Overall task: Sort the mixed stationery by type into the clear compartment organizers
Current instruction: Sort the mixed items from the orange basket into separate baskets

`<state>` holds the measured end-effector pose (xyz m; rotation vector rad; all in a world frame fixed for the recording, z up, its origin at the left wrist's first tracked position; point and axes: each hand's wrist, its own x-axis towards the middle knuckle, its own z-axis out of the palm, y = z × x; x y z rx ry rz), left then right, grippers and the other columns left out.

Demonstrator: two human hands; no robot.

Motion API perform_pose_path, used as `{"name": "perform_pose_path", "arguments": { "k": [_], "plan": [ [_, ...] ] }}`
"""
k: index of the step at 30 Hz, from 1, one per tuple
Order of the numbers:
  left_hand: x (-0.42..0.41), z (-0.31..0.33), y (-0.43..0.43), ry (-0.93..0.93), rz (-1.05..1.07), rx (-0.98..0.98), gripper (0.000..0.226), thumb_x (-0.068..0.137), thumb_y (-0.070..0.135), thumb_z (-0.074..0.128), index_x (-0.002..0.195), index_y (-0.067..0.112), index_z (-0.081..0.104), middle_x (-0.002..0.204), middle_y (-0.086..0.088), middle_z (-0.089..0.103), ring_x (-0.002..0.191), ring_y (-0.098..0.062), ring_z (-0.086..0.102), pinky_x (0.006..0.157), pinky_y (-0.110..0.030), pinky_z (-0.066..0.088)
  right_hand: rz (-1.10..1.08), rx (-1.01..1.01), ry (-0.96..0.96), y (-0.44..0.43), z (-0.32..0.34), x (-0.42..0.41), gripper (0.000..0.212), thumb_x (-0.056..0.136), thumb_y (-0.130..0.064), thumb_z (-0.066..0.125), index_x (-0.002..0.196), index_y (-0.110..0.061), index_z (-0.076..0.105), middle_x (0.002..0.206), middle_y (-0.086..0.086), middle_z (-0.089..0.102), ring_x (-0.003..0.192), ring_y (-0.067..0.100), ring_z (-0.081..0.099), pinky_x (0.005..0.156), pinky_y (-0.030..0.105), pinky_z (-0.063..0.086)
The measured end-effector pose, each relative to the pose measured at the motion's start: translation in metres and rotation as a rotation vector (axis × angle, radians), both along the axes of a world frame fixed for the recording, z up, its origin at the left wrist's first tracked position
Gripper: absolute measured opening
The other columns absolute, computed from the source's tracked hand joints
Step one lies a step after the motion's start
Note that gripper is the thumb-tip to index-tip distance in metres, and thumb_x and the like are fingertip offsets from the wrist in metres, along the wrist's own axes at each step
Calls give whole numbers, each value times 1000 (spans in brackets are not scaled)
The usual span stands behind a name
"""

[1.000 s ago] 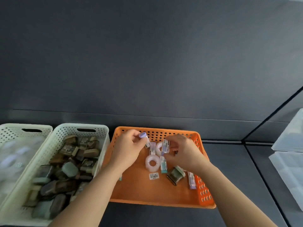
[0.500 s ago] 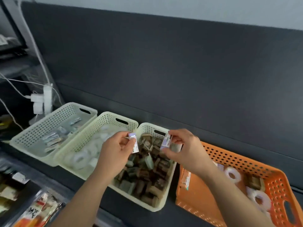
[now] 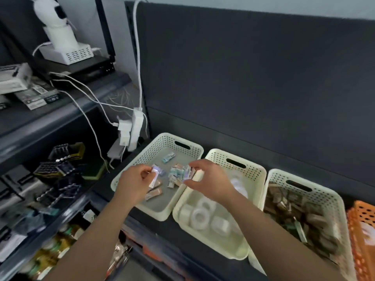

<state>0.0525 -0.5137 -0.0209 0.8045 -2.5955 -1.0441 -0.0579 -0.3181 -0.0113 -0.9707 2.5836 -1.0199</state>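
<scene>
At far left a dark shelf [image 3: 60,110] carries boxes whose labels are too blurred to read. Beside it hangs a white power strip [image 3: 136,126] with cables plugged in. The left hand [image 3: 134,184] hovers over the near-left part of the leftmost cream basket [image 3: 146,153], its grip narrowed to a pinch. Thumb and fingertips clamp a white packet [image 3: 155,177] with a purple end, held above the basket floor. More small packets [image 3: 175,175] lie loose in that basket, which stands on the dark bench [image 3: 162,226]. The right hand [image 3: 210,180] is over the neighbouring rims of this basket and the middle cream basket [image 3: 254,171]. Its grip is likewise pinched, holding a second packet [image 3: 189,173] between thumb and forefinger. The print on both packets cannot be read. White tape rolls [image 3: 199,217] lie in the middle basket. Just beside it, the third cream basket [image 3: 316,190] holds brown and green pieces [image 3: 304,213]. An orange basket [image 3: 363,220] shows at the right edge.
</scene>
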Motion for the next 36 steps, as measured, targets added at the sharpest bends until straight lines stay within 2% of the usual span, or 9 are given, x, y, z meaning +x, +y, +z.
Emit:
{"name": "perform_pose_path", "arguments": {
  "k": [7,10,12,16,21,26,28,32,36],
  "plan": [
    [-19,-23,-28,-133,-146,39,11,91,18,62,100,20,69,85,13,62,78,-4,58,63,-12,37,29,290,110,-49,-21,-21,50,76,-42,72,122,-27,61,117,-6,64,112,14,54,96,28,43],
    [-24,-30,-29,-225,-197,-14,16,94,17,56,105,20,67,92,9,63,77,0,56,63,-14,38,66,401,137,-55,-22,-23,42,77,-48,67,114,-28,64,108,-3,65,113,18,50,94,30,42],
    [-25,-27,-29,-244,-196,-30,19,97,16,49,100,25,66,88,8,64,75,-4,59,61,-17,42,72,368,115,-52,-18,-22,38,78,-48,66,107,-24,66,105,-3,65,110,18,52,90,31,45],
    [-25,-6,-12,-104,-226,-79,15,96,20,51,100,23,65,90,8,66,77,-4,62,70,-22,51,13,206,150,-20,-1,-11,46,85,-43,64,124,-20,61,129,-7,60,121,11,50,99,26,42],
    [-41,24,51,100,-379,-242,25,93,25,56,115,18,67,104,4,69,94,-11,64,84,-31,53,-127,190,219,65,20,3,51,88,-45,60,134,-25,53,142,-13,48,132,7,40,106,25,36],
    [-66,47,158,231,-631,-299,25,90,24,60,112,17,69,106,2,71,98,-20,64,84,-33,50,-348,189,263,175,39,28,40,88,-36,61,126,-23,60,133,-10,56,122,7,50,100,23,41],
    [-72,49,208,243,-753,-306,27,91,28,59,115,20,67,111,4,69,104,-18,62,88,-32,49,-446,186,254,223,41,40,35,88,-34,59,121,-23,62,128,-10,59,117,7,53,96,23,46],
    [-81,45,306,256,-956,-289,33,93,37,53,122,26,63,118,11,64,110,-10,56,94,-25,44,-656,227,187,322,33,61,41,89,-34,61,129,-24,58,134,-11,56,123,7,50,98,18,38],
    [-96,35,394,183,-1064,-239,23,91,37,56,111,30,65,103,16,64,97,-6,58,88,-29,50,-810,257,79,413,19,64,41,88,-29,62,129,-22,58,130,-8,60,112,12,58,88,22,43]
  ]
}}
